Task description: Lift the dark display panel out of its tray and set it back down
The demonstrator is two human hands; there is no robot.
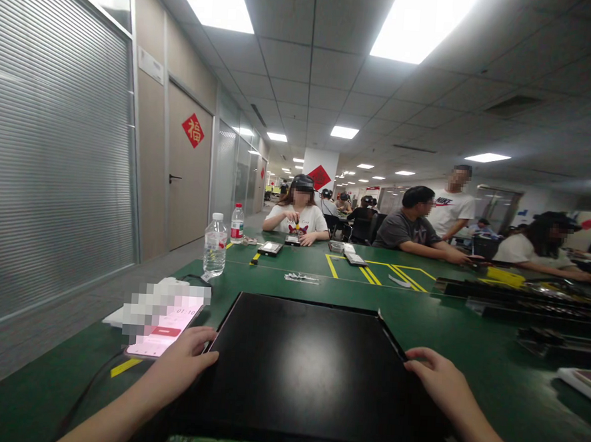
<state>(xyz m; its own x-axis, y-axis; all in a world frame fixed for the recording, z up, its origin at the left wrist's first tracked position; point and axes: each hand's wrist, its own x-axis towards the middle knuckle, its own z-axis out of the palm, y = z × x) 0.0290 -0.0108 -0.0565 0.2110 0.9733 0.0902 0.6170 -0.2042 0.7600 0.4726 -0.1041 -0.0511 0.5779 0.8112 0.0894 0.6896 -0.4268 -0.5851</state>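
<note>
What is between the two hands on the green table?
A big, flat black panel lies between them, seen in the head view. The left hand touches its left edge and the right hand touches its right edge.

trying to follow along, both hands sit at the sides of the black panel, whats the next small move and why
Probably curl both hands' fingers around the side edges. The left hand and right hand rest open against opposite sides of the black panel, which lies flat on the green table; neither seems to grip it yet.
</note>
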